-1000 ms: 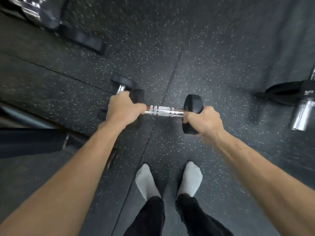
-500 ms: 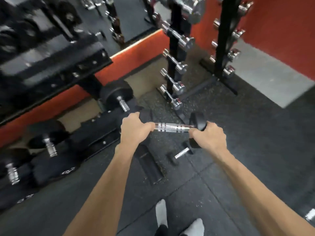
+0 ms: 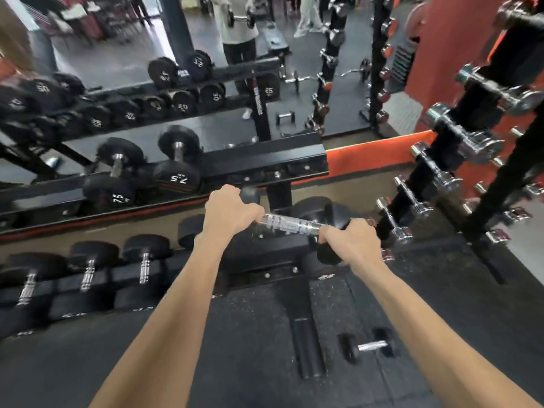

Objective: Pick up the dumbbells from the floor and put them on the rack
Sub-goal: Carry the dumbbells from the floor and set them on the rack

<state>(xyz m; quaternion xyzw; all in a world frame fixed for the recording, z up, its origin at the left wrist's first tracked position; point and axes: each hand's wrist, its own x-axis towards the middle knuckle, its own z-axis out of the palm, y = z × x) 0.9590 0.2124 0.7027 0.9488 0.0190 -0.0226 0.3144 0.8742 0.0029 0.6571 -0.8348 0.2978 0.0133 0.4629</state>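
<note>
Two hands (image 3: pixel 232 209) (image 3: pixel 351 242), seemingly one dumbbell (image 3: pixel 290 223)

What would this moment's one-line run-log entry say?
phase: carry to rack | left hand + right hand: gripping dumbbell | rack: ahead | small dumbbell: on floor

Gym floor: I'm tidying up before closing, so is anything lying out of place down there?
Yes. One small dumbbell lies loose on the floor mat in front of the rack, beside the right forearm, while the other dumbbells sit racked.
</note>
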